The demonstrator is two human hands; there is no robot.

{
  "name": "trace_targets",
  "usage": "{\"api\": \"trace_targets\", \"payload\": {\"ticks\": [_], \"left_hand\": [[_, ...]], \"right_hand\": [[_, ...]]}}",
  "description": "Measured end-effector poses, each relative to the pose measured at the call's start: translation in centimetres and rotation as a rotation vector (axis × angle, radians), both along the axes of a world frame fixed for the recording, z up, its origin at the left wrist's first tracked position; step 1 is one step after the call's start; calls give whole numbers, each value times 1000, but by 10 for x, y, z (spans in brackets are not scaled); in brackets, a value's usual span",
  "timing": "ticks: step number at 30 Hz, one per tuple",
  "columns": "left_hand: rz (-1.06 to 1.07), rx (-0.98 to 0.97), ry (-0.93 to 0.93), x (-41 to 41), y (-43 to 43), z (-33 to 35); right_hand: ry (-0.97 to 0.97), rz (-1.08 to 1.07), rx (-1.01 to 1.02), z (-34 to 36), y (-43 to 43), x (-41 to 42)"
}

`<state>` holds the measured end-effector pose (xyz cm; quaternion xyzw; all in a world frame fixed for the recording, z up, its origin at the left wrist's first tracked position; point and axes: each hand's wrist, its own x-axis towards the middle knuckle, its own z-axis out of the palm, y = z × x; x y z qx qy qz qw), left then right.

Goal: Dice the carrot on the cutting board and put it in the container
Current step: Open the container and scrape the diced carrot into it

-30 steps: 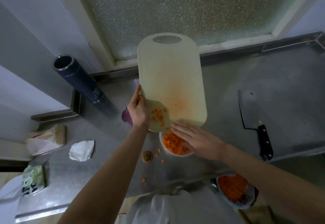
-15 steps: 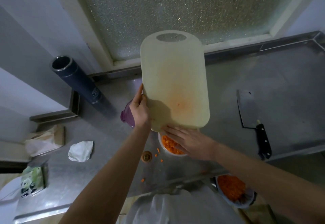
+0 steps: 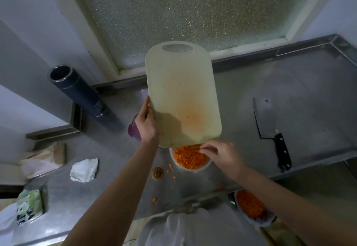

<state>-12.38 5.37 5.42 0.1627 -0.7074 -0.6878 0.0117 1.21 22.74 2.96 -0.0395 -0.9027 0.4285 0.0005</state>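
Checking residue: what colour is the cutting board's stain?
Orange stain on the pale translucent plastic cutting board; head view.

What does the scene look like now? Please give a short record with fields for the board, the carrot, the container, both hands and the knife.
board: tilted up, lower edge over the container; orange stain, few bits left on it
carrot: diced, mostly in the container
container: white, on the counter, well filled
spills: a few pieces on the counter, left of the container
left hand: grips the board's left edge
right hand: fingers bent, at the board's lower edge; cannot tell if it holds anything
knife: lies on the counter, right side, untouched
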Motion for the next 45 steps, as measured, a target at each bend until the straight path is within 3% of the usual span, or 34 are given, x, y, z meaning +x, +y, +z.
{"api": "trace_targets", "payload": {"ticks": [3, 6, 9, 11, 15, 19, 21, 24, 33, 37, 40, 45], "left_hand": [[-12, 17, -7, 3, 5, -1], [-12, 38, 6, 8, 15, 1], [-69, 62, 3, 17, 31, 1], [-117, 92, -24, 21, 44, 2], [-324, -26, -39, 18, 65, 0], [-624, -525, 45, 13, 67, -20], [-782, -799, -7, 15, 63, -29], [-938, -994, -47, 24, 56, -35], [-890, -996, 76, 23, 55, -44], [-901, -1010, 109, 20, 56, -44], [-917, -1036, 124, 20, 58, -45], [-950, -1048, 149, 19, 63, -44]], "right_hand": [[-285, -191, -295, 10, -9, 5], [-523, -394, -722, 19, -12, 6], [-477, -626, -1188, 22, -5, 5], [-376, -761, -1315, 22, 5, 5], [-269, -872, -1313, 21, 37, 4], [-245, -953, -1254, 13, 72, -4], [-236, -995, -1238, 6, 87, -12], [-215, -1044, -1268, -4, 106, -29], [-183, -1257, -1366, -27, 132, -58], [-160, -1282, -1320, -35, 146, -57], [-274, -1212, -1174, -41, 152, -55], [-535, -1002, -757, -40, 143, -45]]}}
